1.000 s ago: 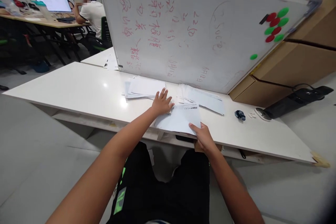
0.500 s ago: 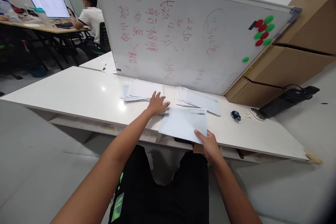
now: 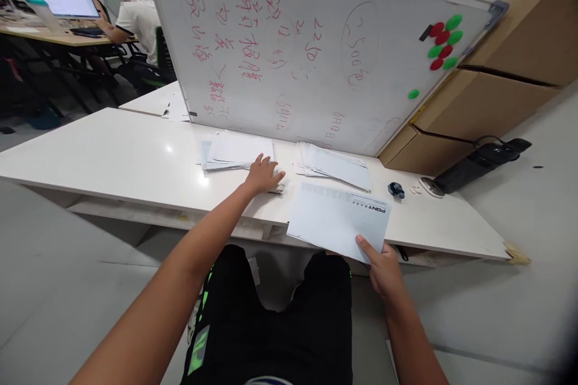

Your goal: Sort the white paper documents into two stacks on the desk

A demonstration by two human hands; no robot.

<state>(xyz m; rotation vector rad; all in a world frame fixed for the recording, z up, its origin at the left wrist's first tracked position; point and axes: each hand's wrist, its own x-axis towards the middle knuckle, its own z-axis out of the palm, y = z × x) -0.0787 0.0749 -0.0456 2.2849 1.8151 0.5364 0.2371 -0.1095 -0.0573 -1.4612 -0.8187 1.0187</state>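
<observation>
My right hand (image 3: 386, 267) grips a pale printed sheet (image 3: 336, 219) by its near right corner, thumb on top. Bold lettering runs along the sheet's far right edge, and the sheet juts past the table's front edge. My left hand (image 3: 263, 174) is spread open beside the right end of a paper stack (image 3: 239, 151). Something thin and flat (image 3: 276, 190) shows from under that palm; its kind is unclear. A second stack of pale papers (image 3: 334, 164) lies fanned out farther right, behind the held sheet.
A whiteboard (image 3: 293, 48) with red writing and magnets stands at the back of the white table (image 3: 112, 156). Cardboard boxes (image 3: 487, 96), a black bottle (image 3: 481, 165) and a small dark blue object (image 3: 396, 190) are on the right. A person (image 3: 138, 24) sits at another desk.
My right hand has carried the printed sheet to the right, away from my left hand. The left hand stays spread by the left stack. The view has shifted slightly.
</observation>
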